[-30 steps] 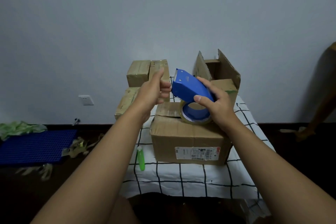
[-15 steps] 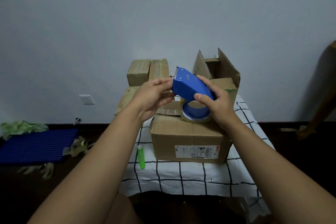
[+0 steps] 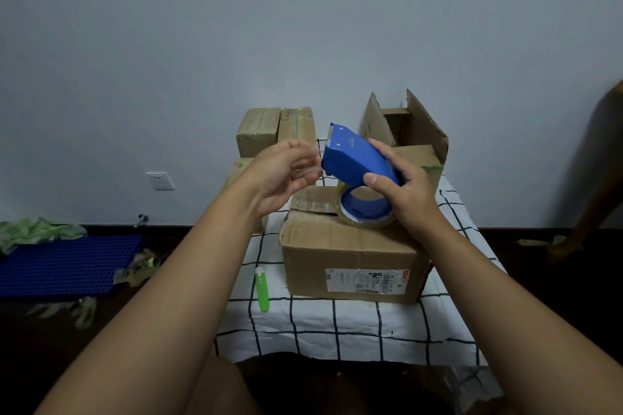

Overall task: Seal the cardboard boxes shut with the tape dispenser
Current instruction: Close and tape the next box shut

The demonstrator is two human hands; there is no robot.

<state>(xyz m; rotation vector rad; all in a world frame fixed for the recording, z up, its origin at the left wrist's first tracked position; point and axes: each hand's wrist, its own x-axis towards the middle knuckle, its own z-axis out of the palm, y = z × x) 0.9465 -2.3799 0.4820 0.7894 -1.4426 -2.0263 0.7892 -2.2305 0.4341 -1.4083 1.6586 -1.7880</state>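
Both forearms are bare from the bottom edge of the view up to the wrists, with no sleeve, watch, band or glove on either. The left hand (image 3: 281,175) and the right hand (image 3: 403,194), seen above the front cardboard box (image 3: 354,256), wear no rings. The right thumbnail is short and unpainted.

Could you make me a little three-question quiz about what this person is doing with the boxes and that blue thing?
1. True or false: the tape dispenser is held by the right hand.
2. Which lies on the checked cloth left of the front box? A) scissors B) green cutter C) marker
3. Fill in: the back right box has its flaps ___.

Key: 1 true; 2 B; 3 open
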